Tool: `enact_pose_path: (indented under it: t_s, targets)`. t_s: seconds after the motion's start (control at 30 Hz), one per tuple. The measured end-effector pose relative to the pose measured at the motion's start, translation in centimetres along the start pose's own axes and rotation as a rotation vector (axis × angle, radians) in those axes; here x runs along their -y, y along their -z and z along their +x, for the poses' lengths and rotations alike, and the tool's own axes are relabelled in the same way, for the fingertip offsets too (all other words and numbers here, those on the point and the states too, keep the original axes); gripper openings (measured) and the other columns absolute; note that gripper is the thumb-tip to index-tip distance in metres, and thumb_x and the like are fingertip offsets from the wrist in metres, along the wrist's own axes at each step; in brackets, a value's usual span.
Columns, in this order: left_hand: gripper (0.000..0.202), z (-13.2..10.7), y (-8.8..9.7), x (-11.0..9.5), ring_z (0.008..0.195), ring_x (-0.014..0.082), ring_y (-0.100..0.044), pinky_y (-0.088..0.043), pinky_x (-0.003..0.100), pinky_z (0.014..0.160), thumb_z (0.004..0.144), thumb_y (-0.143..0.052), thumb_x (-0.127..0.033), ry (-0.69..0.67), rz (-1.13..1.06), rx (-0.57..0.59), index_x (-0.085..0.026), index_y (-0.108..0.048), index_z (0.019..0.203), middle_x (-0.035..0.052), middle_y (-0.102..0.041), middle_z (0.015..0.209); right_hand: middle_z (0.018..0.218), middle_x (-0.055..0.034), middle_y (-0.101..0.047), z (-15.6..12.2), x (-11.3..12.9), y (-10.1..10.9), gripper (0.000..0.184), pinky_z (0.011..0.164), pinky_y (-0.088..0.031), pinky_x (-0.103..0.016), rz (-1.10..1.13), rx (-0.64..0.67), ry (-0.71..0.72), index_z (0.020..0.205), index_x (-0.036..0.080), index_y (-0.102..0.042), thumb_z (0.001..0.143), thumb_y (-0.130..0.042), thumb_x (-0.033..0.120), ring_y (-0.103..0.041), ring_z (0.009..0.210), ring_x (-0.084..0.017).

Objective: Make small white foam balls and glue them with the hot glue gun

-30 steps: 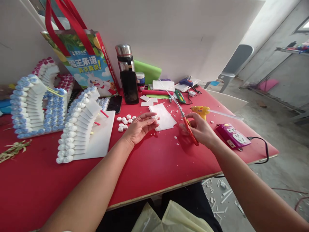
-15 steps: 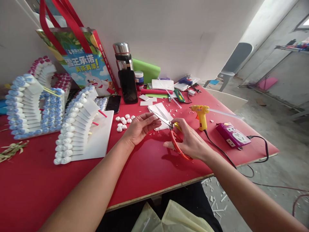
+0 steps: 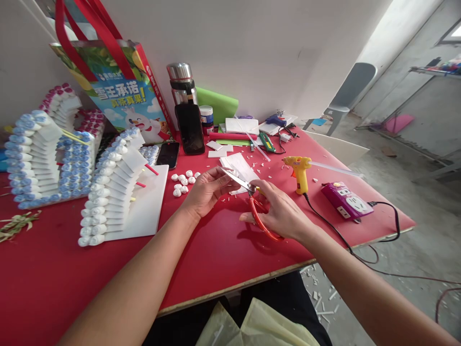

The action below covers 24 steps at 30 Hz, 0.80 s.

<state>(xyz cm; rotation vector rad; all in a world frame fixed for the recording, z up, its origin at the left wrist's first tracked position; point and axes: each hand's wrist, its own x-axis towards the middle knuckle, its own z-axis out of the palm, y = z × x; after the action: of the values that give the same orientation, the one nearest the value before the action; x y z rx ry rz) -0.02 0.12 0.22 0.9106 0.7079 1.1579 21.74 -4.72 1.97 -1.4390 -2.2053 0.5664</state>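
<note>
My right hand [image 3: 277, 214] grips red-handled scissors [image 3: 252, 202] over the red table [image 3: 216, 250], blades pointing up-left toward my left hand. My left hand [image 3: 207, 190] is closed in a pinch on a small white piece I can barely make out at its fingertips, right at the scissor tips. A white foam sheet [image 3: 241, 166] lies just behind both hands. Several small white round pieces [image 3: 183, 180] sit to the left of my left hand.
A yellow glue gun [image 3: 299, 169] stands right of the hands, its cord running to a purple power strip [image 3: 345, 199]. White and blue stacked foam models [image 3: 111, 192] stand at left. A printed bag [image 3: 118, 91], a flask [image 3: 182, 84], phones and foam scraps line the back.
My right hand lifted the scissors from near the glue gun and swung them left, blades now meeting my left fingertips. The left hand stayed in place, pinching.
</note>
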Motion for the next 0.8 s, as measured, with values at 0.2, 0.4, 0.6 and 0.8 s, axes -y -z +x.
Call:
enact_pose_path:
  t_s: [0.2, 0.4, 0.6, 0.8]
  targets:
    - [0.023, -0.08, -0.14, -0.19, 0.079, 0.0186, -0.073, -0.058, 0.034, 0.084, 0.074, -0.083, -0.027, -0.013, 0.029, -0.010, -0.014, -0.069, 0.087, 0.0059, -0.075, 0.087, 0.083, -0.0002, -0.057, -0.04, 0.09, -0.19, 0.053, 0.062, -0.042, -0.027, 0.039, -0.012, -0.001, 0.121, 0.026, -0.053, 0.081, -0.068, 0.057, -0.050, 0.063, -0.015]
    - [0.020, -0.27, -0.36, -0.40, 0.074, 0.0176, -0.073, -0.059, 0.032, 0.079, 0.074, -0.083, -0.024, -0.020, 0.016, -0.012, -0.014, -0.068, 0.083, 0.0052, -0.075, 0.081, 0.078, 0.0011, -0.056, -0.22, 0.27, -0.47, 0.043, 0.061, -0.039, -0.026, 0.102, -0.048, 0.010, 0.117, 0.025, -0.055, 0.085, -0.066, 0.051, -0.048, 0.063, -0.015]
    - [0.021, -0.21, -0.34, -0.19, 0.073, 0.0181, -0.073, -0.060, 0.031, 0.077, 0.074, -0.083, -0.023, -0.003, 0.011, -0.009, -0.013, -0.067, 0.084, 0.0066, -0.075, 0.079, 0.078, 0.0011, -0.056, -0.56, 0.27, -0.81, 0.035, 0.061, -0.039, -0.026, 0.120, -0.080, 0.009, 0.115, 0.024, -0.056, 0.089, -0.063, 0.047, -0.048, 0.062, -0.014]
    - [0.023, -0.32, -0.80, -0.36, 0.071, 0.0176, -0.073, -0.060, 0.033, 0.078, 0.071, -0.085, -0.023, 0.021, -0.002, -0.029, -0.013, -0.068, 0.084, 0.0059, -0.074, 0.078, 0.075, 0.0010, -0.054, -0.93, 0.30, -0.92, 0.035, 0.062, -0.041, -0.027, 0.108, -0.083, 0.001, 0.116, 0.024, -0.056, 0.091, -0.059, 0.048, -0.048, 0.063, -0.015]
